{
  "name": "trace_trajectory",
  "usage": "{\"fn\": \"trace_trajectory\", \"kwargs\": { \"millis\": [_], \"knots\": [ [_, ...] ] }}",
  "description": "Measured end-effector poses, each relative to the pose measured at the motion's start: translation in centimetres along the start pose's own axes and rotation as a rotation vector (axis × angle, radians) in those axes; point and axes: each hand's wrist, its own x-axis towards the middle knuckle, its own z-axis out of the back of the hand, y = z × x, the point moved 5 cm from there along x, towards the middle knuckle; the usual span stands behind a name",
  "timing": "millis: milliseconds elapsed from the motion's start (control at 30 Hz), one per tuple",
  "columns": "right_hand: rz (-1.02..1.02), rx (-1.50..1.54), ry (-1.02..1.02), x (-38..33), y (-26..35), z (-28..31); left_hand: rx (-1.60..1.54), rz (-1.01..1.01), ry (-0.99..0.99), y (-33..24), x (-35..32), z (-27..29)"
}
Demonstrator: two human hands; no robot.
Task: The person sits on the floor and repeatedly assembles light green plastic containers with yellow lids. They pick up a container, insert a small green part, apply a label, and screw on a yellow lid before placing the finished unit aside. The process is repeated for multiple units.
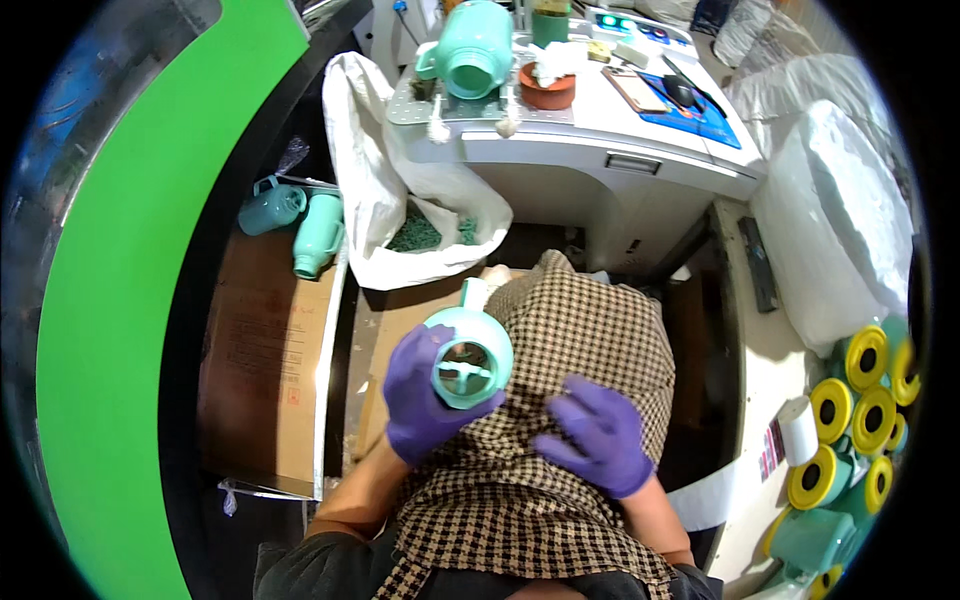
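Observation:
My left hand (423,390), in a purple glove, is wrapped round a mint-green plastic flask casing (497,335) above my lap. Its round opening faces me and shows a pale green cross-shaped piece inside. A tab of the handle stands out at the far side. My right hand (601,438), gloved the same way, hovers over the checked apron (585,325) to the right of the casing. It holds nothing, and its fingers are apart and slightly blurred. The two hands do not touch.
Another green casing (474,45) lies on the white desk (600,135), near a red-brown bowl (547,92). A white sack (365,200) holds green scraps. Two casings lie by a cardboard box (265,370) at left. Several yellow-rimmed casings (873,420) crowd the right side.

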Motion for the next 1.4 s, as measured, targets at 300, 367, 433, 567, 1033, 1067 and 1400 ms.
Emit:
{"fn": "trace_trajectory", "kwargs": {
  "millis": [300, 367, 433, 567, 1033, 1067, 1400],
  "knots": [
    [-0.178, 0.042, 0.333, -3.9, -2.8, -8.8, 0.11, -0.473, 0.04, -5.9, -2.0, -6.0],
    [-0.111, 0.054, 0.333, -4.4, -3.2, -9.4, 0.191, -0.519, 0.03, -7.1, -3.0, -6.3],
    [0.027, 0.063, 0.166, -3.5, -2.3, -7.7, 0.197, -0.49, 0.085, -7.6, -2.6, -6.7],
    [-0.188, 0.544, 0.342, -3.0, -2.3, -5.5, 0.124, -0.352, 0.306, -8.3, 0.0, -6.4],
    [-0.187, -0.302, -0.004, -2.2, 1.7, -2.5, 0.127, -0.251, 0.572, -8.5, -0.4, -5.6],
    [-0.175, -0.339, -0.016, -2.5, 1.6, -2.6, 0.11, -0.27, 0.538, -8.7, -0.6, -5.8],
    [-0.433, 0.001, 0.028, -6.8, -0.7, 0.1, 0.148, -0.111, 0.248, -3.6, 1.0, -3.9]
  ]
}}
